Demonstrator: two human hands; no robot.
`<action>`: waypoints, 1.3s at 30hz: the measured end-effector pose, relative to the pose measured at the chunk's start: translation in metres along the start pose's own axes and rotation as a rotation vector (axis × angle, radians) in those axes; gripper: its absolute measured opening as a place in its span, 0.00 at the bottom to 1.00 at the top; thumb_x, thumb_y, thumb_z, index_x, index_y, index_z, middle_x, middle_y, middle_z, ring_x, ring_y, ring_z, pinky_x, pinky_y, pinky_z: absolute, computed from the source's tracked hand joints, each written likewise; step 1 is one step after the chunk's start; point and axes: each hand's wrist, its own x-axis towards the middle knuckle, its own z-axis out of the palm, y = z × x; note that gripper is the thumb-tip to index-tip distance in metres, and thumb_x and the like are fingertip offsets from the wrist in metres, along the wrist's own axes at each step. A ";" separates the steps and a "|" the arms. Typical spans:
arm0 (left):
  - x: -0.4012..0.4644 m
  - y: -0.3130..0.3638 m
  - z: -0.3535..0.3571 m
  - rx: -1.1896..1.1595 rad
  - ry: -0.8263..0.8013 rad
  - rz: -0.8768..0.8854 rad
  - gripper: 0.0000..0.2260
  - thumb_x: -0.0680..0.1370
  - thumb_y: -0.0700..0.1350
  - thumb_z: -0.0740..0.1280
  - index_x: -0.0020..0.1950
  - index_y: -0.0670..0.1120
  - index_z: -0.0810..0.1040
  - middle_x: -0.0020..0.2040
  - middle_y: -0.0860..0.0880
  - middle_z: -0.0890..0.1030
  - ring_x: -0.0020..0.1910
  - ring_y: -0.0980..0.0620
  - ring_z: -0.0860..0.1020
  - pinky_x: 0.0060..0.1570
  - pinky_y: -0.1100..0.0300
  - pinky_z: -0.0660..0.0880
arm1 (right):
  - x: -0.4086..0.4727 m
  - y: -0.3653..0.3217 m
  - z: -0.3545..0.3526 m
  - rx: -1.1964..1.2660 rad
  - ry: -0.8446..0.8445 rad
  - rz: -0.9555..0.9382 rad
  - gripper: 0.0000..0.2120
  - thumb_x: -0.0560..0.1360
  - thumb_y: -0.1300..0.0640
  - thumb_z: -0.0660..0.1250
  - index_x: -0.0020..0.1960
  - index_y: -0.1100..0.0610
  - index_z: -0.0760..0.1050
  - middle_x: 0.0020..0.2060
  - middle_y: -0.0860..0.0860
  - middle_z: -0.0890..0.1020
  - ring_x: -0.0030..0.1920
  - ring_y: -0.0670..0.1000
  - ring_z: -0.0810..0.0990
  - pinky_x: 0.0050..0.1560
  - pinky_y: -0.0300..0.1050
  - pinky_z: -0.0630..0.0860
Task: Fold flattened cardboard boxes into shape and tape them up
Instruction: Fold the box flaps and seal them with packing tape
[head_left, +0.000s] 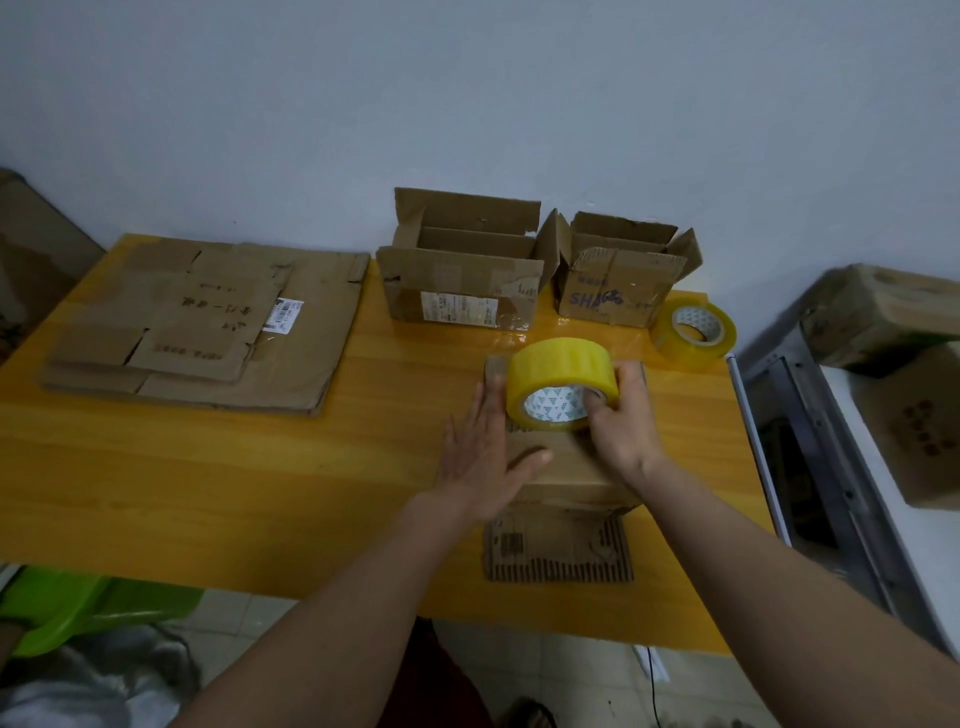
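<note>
On the yellow worktop a stack of flattened boxes lies at the far left, two open folded boxes against the wall. The near cardboard box runs lengthwise away from the person, near the front edge. The left hand presses flat on it; the right hand grips the tape roll standing on top, core facing the person. A spare tape roll lies far right.

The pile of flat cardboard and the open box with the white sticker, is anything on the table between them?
No. In the head view, only a bare strip of the orange table separates the flat cardboard pile from the stickered open box.
</note>
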 end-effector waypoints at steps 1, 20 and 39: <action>-0.001 0.001 -0.002 0.034 -0.007 -0.008 0.46 0.73 0.71 0.53 0.76 0.51 0.29 0.78 0.53 0.35 0.76 0.56 0.35 0.73 0.42 0.38 | 0.000 -0.001 -0.002 -0.002 0.005 0.003 0.10 0.78 0.63 0.62 0.56 0.54 0.65 0.45 0.48 0.73 0.52 0.52 0.74 0.49 0.47 0.70; 0.002 0.041 -0.007 0.584 -0.120 -0.016 0.59 0.64 0.81 0.44 0.74 0.35 0.32 0.75 0.36 0.32 0.74 0.40 0.31 0.73 0.43 0.32 | -0.005 0.032 -0.046 0.075 0.107 0.268 0.19 0.75 0.55 0.70 0.63 0.59 0.71 0.60 0.61 0.76 0.62 0.61 0.74 0.62 0.61 0.71; 0.005 0.050 -0.010 0.590 -0.151 -0.046 0.58 0.66 0.79 0.49 0.75 0.37 0.32 0.76 0.38 0.31 0.75 0.42 0.31 0.75 0.46 0.37 | 0.003 0.037 -0.062 0.214 0.278 0.171 0.12 0.76 0.67 0.64 0.57 0.57 0.72 0.47 0.52 0.77 0.49 0.54 0.78 0.43 0.44 0.75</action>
